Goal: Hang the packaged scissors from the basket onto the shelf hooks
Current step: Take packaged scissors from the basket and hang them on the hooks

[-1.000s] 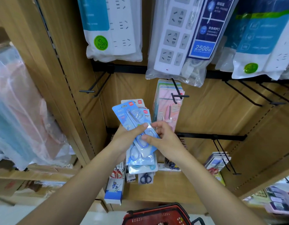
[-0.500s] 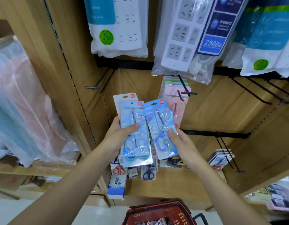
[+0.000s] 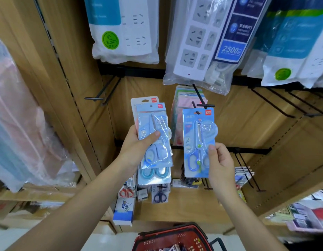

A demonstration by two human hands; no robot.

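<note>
Head view: the right hand [image 3: 220,163], at 4 o'clock from the frame's centre, pinches the single blue scissors pack [image 3: 198,142] low on its right edge, thumb on the front and fingers curled behind. It holds the card upright, probably so that the hang hole at the top stays free. That hole sits right at the crossbar tip of the black shelf hook [image 3: 204,105], at 12 o'clock from the pack; whether the peg is through it cannot be told.

The left hand [image 3: 137,151], at 7 o'clock, clamps the stack of scissors packs [image 3: 153,134], thumb across the front. It holds them clear of the hook, apparently as the waiting supply.

The red basket [image 3: 175,238] sits at 6 o'clock. Pink card packs [image 3: 183,98] already hang on that hook.
</note>
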